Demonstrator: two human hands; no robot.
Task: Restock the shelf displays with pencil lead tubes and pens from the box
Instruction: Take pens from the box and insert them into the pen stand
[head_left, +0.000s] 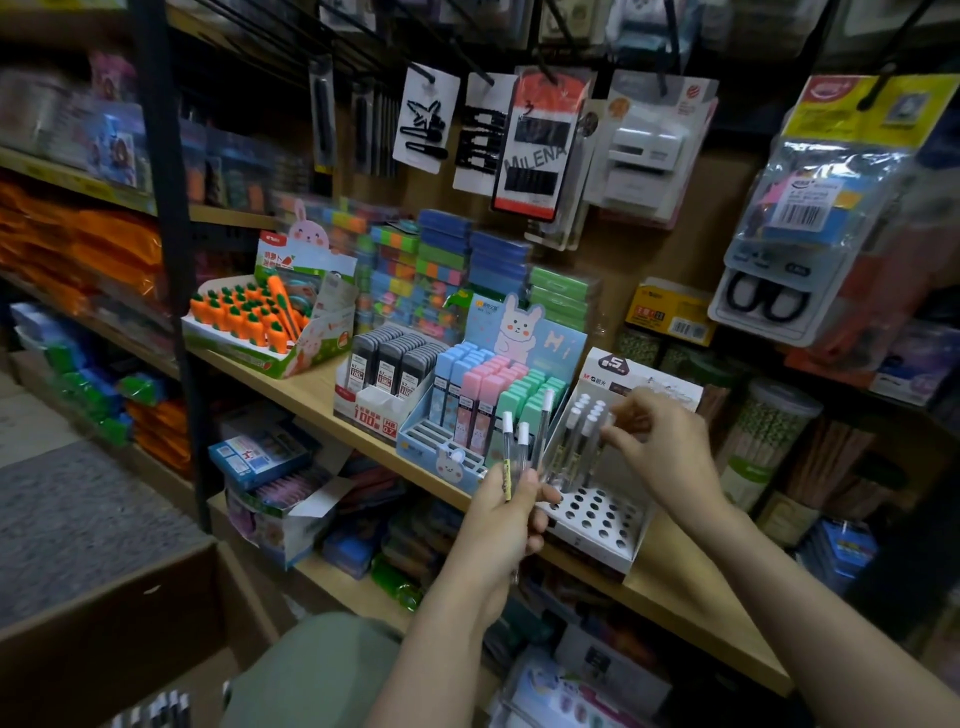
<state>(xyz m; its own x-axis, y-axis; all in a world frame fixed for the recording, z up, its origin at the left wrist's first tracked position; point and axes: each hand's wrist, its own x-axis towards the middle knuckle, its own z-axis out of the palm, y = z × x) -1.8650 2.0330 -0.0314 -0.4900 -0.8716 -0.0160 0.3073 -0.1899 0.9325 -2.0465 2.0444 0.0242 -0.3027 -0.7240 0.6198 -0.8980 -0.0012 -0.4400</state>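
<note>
On the wooden shelf (322, 400) stands a white cardboard pen stand (597, 525) with round holes in its sloped top; about seven clear pens with white caps (584, 415) stand in its back rows. Left hand (506, 525) is closed around three thin clear pens (521, 452), held upright just beside the stand. Right hand (657, 441) pinches one of the standing pens with its fingertips. Beside the stand, a blue rabbit display (457, 457) holds flat lead tubes (478, 400) in blue, pink and green. A brown cardboard box (114, 613) is at lower left.
</note>
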